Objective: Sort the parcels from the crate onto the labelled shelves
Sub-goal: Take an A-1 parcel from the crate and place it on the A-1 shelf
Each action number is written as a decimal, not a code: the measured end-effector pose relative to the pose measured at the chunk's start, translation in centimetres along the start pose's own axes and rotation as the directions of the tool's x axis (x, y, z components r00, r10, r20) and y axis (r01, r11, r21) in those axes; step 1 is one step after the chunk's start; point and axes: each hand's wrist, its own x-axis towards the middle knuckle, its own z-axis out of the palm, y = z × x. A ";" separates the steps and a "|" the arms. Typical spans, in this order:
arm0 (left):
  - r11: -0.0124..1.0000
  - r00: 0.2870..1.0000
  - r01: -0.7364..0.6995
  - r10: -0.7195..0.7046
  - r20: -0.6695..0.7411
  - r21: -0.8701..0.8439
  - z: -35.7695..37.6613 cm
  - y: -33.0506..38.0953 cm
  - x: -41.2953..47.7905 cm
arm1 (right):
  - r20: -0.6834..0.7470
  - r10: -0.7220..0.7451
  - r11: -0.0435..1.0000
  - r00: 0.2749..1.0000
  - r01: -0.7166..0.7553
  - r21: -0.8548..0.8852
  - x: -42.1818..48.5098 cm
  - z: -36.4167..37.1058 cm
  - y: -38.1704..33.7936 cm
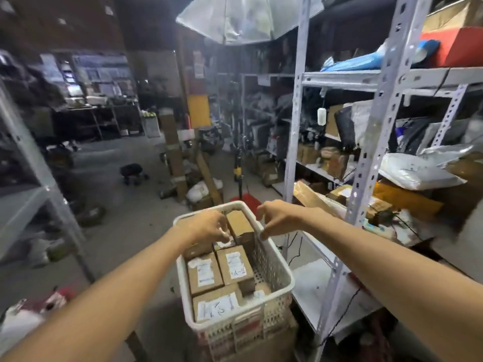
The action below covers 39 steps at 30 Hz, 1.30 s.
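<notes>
your left hand [209,226] reaches into the white crate [269,257] on the floor, fingers curled onto a parcel [223,242] at its far end; whether they grip it cannot be told. your right hand [278,218] hovers over the crate's right rim beside the shelves [339,79], fingers loosely curled, holding nothing.

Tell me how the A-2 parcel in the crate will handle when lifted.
Likely stiff: the A-2 parcel is a square-edged cardboard box. Probably light: several fit in one crate. It may snag, packed tight against the neighbouring parcel.
</notes>
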 end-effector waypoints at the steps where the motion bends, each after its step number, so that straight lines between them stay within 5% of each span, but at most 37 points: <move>1: 1.000 1.000 0.024 -0.024 0.017 -0.004 0.5 -1.2 -0.1 | 0.018 -0.014 1.000 1.000 0.014 0.004 1.1 0.6 -0.4; 13: 0.959 0.957 0.282 -0.281 0.067 -0.001 1.4 -14.0 5.2 | 0.115 -0.056 0.998 0.992 0.060 -0.030 15.4 1.6 -1.7; 31: 0.847 0.847 0.521 -0.497 0.187 -0.104 5.1 -24.9 21.0 | 0.279 -0.253 0.930 0.926 0.313 -0.193 38.7 5.5 2.2; 39: 0.793 0.795 0.595 -0.555 0.246 -0.131 8.8 -29.9 25.9 | 0.317 -0.246 0.940 0.916 0.305 -0.151 46.9 8.4 4.4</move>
